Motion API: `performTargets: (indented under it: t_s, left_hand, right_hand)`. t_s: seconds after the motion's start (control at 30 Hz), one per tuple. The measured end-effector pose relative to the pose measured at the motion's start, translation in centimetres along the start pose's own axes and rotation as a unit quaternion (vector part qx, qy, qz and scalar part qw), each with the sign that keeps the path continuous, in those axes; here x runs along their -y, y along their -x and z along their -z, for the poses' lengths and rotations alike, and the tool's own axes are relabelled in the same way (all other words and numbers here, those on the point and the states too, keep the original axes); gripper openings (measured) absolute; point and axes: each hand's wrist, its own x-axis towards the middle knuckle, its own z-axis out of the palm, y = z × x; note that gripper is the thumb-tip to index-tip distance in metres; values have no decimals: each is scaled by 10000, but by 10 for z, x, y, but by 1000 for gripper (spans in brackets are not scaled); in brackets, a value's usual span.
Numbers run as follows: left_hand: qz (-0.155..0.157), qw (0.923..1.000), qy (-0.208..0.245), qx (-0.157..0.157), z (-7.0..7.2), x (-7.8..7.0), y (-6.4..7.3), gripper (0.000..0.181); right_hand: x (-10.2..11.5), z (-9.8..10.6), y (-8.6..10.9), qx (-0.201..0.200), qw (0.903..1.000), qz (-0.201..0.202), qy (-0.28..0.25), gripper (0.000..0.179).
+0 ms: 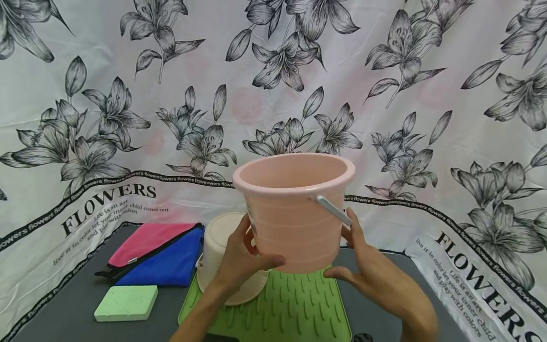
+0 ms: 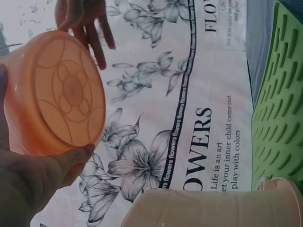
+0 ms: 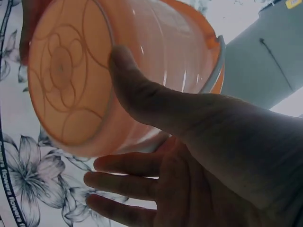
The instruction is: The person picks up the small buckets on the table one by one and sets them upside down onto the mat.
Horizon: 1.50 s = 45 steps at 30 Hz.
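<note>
A pink plastic bucket (image 1: 295, 223) with a pale swing handle (image 1: 333, 210) is held up above the green mat, its mouth facing up. My left hand (image 1: 241, 259) grips its lower left side, the thumb across the bottom edge. Beside its right side is my right hand (image 1: 372, 273), fingers straight and spread near the handle's end. In the right wrist view the right thumb (image 3: 137, 90) lies along the bucket's lower edge. A flower pattern marks the bucket's bottom (image 2: 71, 92) in the left wrist view.
An upturned cream bucket (image 1: 220, 242) stands on the ridged green mat (image 1: 299, 304), behind my left forearm. At the left lie a pink and blue zip pouch (image 1: 162, 256) and a pale green sponge (image 1: 126, 303). Flower-printed cloth (image 1: 273, 109) hangs behind the dark table.
</note>
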Motion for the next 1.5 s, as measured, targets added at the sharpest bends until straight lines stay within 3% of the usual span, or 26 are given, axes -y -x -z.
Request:
performTargets:
  t_s: [0.1, 0.3, 0.4, 0.57, 0.73, 0.8, 0.87, 0.97, 1.13, 1.2, 1.33, 1.5]
  left_hand:
    - [11, 9998, 190, -80, -3, 2, 2, 103]
    - [-407, 9982, 418, -140, -13, 6, 2, 100]
    - [-368, 9985, 388, 97, -15, 7, 3, 93]
    - [-99, 9981, 65, 604, -15, 5, 2, 103]
    - [71, 9961, -505, 720, -17, 3, 2, 94]
    - [-64, 9942, -736, 787, -17, 4, 1, 88]
    - [-205, 9922, -898, 837, -17, 6, 1, 83]
    - [-336, 9881, -1227, 861, -17, 8, 0, 73]
    - [-205, 9765, -2058, 601, -19, 12, 1, 65]
    - [-133, 9744, -2192, 490, -20, 14, 2, 66]
    - [-55, 9741, -2234, 341, -20, 16, 2, 82]
    - [-239, 9699, -2419, 167, -16, 17, 1, 109]
  right_hand:
    - [4, -1, -1, -74, 9998, 23, 161, 114]
    - [7, 8, 3, -183, 9992, -154, 335, 104]
    - [5, 12, 6, -56, 9994, -238, 252, 106]
    - [0, 19, 11, -63, 9992, -297, 277, 103]
    - [-6, 20, 15, -574, 9958, -202, 682, 64]
    - [-7, 20, 15, -984, 9910, -171, 889, 43]
    - [-9, 19, 14, -1307, 9856, -179, 1056, 34]
    - [-12, 19, 11, -1439, 9817, -276, 1214, 20]
    - [-17, 19, 10, -1371, 9823, -449, 1195, 25]
    - [-17, 18, 9, -1362, 9840, -483, 1039, 30]
    - [-15, 14, 5, -1210, 9908, -388, 475, 44]
    - [-12, 9, -1, -844, 9959, -108, -305, 67]
